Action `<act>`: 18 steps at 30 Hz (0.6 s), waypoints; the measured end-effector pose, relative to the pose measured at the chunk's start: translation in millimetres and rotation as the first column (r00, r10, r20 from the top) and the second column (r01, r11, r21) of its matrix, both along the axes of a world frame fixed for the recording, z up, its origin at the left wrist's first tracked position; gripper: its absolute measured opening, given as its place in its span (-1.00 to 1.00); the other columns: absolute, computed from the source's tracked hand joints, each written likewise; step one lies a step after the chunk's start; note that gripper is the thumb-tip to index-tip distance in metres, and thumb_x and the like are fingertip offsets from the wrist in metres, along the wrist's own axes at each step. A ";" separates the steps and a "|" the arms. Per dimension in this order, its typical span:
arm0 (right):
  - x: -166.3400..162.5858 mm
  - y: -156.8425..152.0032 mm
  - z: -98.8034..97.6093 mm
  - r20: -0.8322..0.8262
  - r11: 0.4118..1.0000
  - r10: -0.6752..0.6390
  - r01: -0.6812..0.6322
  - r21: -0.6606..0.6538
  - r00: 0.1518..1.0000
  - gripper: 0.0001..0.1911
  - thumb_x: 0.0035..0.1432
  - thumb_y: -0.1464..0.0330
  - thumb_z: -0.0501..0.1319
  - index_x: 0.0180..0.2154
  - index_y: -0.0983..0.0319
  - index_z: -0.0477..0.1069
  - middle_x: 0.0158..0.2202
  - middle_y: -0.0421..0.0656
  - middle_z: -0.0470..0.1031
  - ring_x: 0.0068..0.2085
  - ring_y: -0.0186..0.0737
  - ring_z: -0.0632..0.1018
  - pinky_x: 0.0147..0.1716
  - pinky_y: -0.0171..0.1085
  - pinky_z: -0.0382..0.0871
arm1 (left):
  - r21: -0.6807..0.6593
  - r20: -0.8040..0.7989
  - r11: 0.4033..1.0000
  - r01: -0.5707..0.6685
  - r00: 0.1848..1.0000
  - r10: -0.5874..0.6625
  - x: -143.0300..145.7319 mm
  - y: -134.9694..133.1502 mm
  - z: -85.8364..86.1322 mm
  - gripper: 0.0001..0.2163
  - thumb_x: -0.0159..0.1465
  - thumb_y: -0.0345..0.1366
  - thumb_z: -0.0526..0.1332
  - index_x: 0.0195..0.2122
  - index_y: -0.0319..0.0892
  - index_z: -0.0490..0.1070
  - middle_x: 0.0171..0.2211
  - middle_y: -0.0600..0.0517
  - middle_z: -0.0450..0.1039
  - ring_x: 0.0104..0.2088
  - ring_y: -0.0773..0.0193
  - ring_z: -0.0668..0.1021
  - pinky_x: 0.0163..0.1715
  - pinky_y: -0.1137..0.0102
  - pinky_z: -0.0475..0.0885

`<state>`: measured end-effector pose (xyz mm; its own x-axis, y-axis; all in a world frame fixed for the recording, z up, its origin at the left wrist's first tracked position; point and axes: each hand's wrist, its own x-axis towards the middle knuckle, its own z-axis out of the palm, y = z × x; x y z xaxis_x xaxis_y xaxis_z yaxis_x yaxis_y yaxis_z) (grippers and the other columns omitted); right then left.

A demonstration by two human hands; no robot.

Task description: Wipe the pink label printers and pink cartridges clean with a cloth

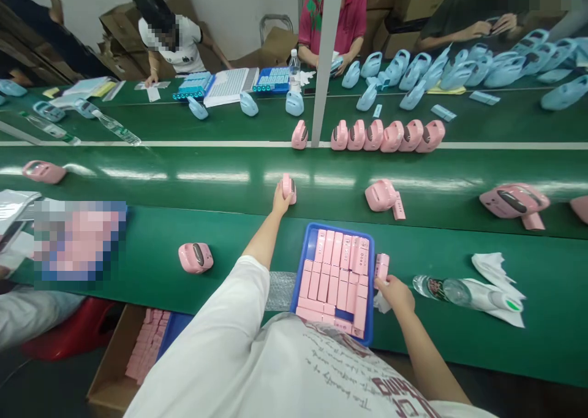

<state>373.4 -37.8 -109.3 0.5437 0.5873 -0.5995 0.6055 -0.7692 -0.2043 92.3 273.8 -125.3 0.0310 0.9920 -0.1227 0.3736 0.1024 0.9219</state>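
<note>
Stretched out over the green belt, my left hand is closed around a small pink handheld device with a looped handle and a dark panel. My right hand pinches a pink rectangular block beside the right edge of a blue tray. Rows of similar pink blocks fill most of that tray, which sits right in front of my body. A crumpled white scrap lies under my right fingers. Another pink device rests on the bench to the left.
Farther right on the belt are pink devices with blocks against them. Several pink devices line the far ledge, with blue devices behind. A water bottle lies at right. Co-workers sit opposite. A metal post stands ahead.
</note>
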 end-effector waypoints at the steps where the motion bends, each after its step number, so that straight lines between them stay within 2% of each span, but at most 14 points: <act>1: 2.9 5.5 3.9 0.010 1.000 -0.005 0.005 0.006 1.000 -0.69 0.08 0.16 0.08 -0.31 0.20 0.47 -0.32 0.06 0.54 -0.22 0.15 0.58 -0.29 -0.07 0.41 | 0.004 0.001 1.000 0.024 1.000 -0.024 -2.0 -2.3 -2.6 -0.22 0.09 -0.44 0.28 0.32 -0.39 -0.02 0.34 -0.31 -0.05 0.35 0.03 0.07 0.32 0.28 -0.06; 4: 12.1 35.9 18.0 0.054 0.998 -0.009 0.006 0.059 0.999 -0.56 0.15 0.18 0.00 -0.11 0.31 0.45 -0.21 0.13 0.54 -0.12 0.15 0.55 -0.21 -0.10 0.39 | 0.000 0.002 0.998 0.065 0.998 -0.065 -9.5 -13.9 -7.4 -0.21 0.05 -0.48 0.30 0.30 -0.40 0.00 0.33 -0.32 -0.01 0.34 0.03 0.10 0.31 0.30 -0.05; 6: 13.0 70.7 25.7 0.065 0.994 0.016 -0.024 0.111 0.998 -0.50 0.16 0.15 -0.01 -0.04 0.32 0.42 -0.14 0.14 0.53 -0.07 0.15 0.53 -0.18 -0.12 0.37 | -0.012 0.003 0.998 0.059 0.998 -0.059 -15.6 -25.4 -7.5 -0.29 0.05 -0.47 0.30 0.25 -0.40 0.12 0.31 -0.32 0.06 0.34 0.01 0.11 0.32 0.26 -0.04; 8: 5.3 114.5 28.9 0.040 0.984 0.073 -0.078 0.162 0.997 -0.52 0.15 0.15 0.02 -0.06 0.31 0.45 -0.13 0.13 0.53 -0.06 0.11 0.53 -0.18 -0.17 0.35 | -0.020 0.007 0.999 0.028 1.000 -0.027 -23.7 -41.9 -5.4 -0.38 0.07 -0.45 0.30 0.19 -0.37 0.22 0.26 -0.32 0.15 0.32 0.00 0.15 0.31 0.24 0.00; 11: -21.7 182.4 24.3 -0.048 0.965 0.156 -0.142 0.220 0.987 -0.58 0.10 0.16 0.11 -0.18 0.34 0.51 -0.28 0.09 0.56 -0.20 0.00 0.56 -0.28 -0.24 0.33 | -0.010 0.007 0.997 -0.083 0.997 0.083 -43.6 -81.9 -1.9 -0.46 0.08 -0.41 0.30 0.13 -0.25 0.30 0.21 -0.22 0.24 0.28 0.09 0.23 0.28 0.29 0.07; 13: -44.6 219.0 17.2 -0.118 0.957 0.182 -0.148 0.248 0.976 -0.58 0.10 0.14 0.14 -0.26 0.39 0.52 -0.43 0.05 0.53 -0.37 -0.10 0.55 -0.38 -0.27 0.30 | -0.014 -0.016 0.972 -0.233 0.972 0.233 -63.0 -118.9 -3.1 -0.48 0.12 -0.38 0.28 0.13 -0.17 0.28 0.19 -0.17 0.26 0.25 0.13 0.28 0.26 0.27 0.13; 15: -65.4 244.3 8.9 -0.185 0.950 0.191 -0.134 0.283 0.964 -0.58 0.13 0.12 0.17 -0.30 0.39 0.50 -0.51 -0.06 0.48 -0.48 -0.24 0.48 -0.44 -0.29 0.28 | -0.049 -0.071 0.890 -0.454 0.890 0.450 -85.8 -158.9 -7.8 -0.47 0.17 -0.37 0.23 0.18 -0.18 0.19 0.16 -0.23 0.22 0.19 0.10 0.34 0.18 0.21 0.25; 18: -85.2 262.4 -2.8 -0.277 0.931 0.174 -0.066 0.358 0.945 -0.62 0.18 0.10 0.18 -0.33 0.34 0.43 -0.51 -0.23 0.40 -0.52 -0.41 0.39 -0.47 -0.34 0.30 | -0.101 -0.188 0.651 -0.753 0.657 0.730 -123.9 -209.0 -16.4 -0.42 0.20 -0.35 0.20 0.22 -0.24 0.01 0.12 -0.34 0.16 0.10 0.03 0.40 0.08 0.11 0.33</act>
<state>288.2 224.6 -112.1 0.2824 0.8336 -0.4748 0.5576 -0.5454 -0.6258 -31.7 64.8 -141.7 -0.7321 0.6425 -0.2263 0.2130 0.5315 0.8198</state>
